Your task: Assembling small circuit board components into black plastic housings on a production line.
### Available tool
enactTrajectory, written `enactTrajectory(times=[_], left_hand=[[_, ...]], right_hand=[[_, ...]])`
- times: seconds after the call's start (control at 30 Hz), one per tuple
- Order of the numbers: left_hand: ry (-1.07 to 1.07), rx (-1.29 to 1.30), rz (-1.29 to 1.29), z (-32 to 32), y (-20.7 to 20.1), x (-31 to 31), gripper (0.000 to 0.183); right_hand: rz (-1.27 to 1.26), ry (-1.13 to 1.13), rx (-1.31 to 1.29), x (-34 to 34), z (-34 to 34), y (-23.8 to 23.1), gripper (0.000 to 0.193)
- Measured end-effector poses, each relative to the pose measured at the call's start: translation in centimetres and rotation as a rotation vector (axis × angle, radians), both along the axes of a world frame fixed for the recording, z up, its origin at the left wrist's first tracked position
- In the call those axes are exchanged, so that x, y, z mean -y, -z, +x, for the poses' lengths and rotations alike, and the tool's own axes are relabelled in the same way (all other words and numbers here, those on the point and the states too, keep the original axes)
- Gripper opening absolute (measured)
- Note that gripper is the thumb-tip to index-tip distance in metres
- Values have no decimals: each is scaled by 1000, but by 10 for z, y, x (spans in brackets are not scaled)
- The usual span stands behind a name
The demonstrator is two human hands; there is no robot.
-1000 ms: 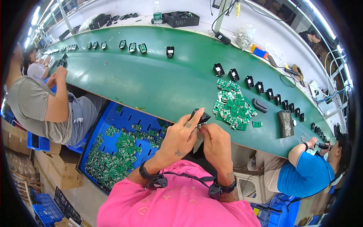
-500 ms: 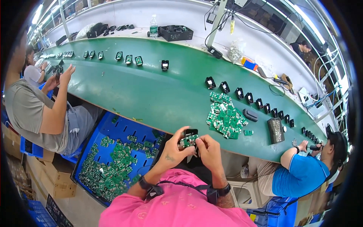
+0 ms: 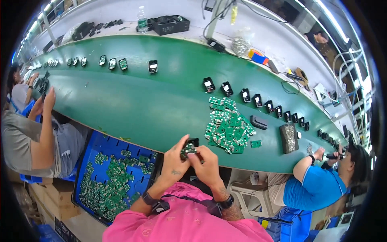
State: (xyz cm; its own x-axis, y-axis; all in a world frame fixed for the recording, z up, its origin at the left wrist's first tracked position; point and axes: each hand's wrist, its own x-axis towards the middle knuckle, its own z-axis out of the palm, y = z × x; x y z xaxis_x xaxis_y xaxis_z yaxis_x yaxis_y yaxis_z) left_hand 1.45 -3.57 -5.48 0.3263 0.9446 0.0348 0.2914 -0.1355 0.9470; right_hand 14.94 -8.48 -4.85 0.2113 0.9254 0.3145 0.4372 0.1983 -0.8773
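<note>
My left hand [image 3: 174, 160] and my right hand [image 3: 206, 163] are together at the near edge of the green belt [image 3: 133, 101]. Between their fingertips they pinch a small green circuit board [image 3: 187, 151] against a small black housing [image 3: 193, 142]. A heap of the same green circuit boards [image 3: 227, 125] lies on the belt just right of my hands. A row of black housings [image 3: 258, 100] runs along the belt beyond the heap.
A blue tray [image 3: 89, 155] with several green boards sits below the belt at my left. A person in grey [image 3: 28, 141] sits at left, a person in blue [image 3: 312, 185] at right. A black block [image 3: 258, 122] and a grey pad [image 3: 289, 138] lie right of the heap.
My view has shifted, so belt and heap sit higher and further right. My hands stay together on the board and housing, now lower and closer to my body.
</note>
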Motion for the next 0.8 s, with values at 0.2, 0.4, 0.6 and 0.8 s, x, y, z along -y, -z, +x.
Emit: enactTrajectory(times=[0.2,0.4,0.6,0.8], left_hand=[[135,222,-33,21,3,-14,67],[86,118,127,24,4,-21,62],[29,131,276,41,-10,-27,58],[187,57,278,42,-7,-44,54]], right_hand=[[-254,158,-542,-6,27,-3,20],[-301,27,-671,-10,37,-3,23],[-387,77,-532,-24,53,-11,20],[-419,62,-605,-38,69,-13,21]])
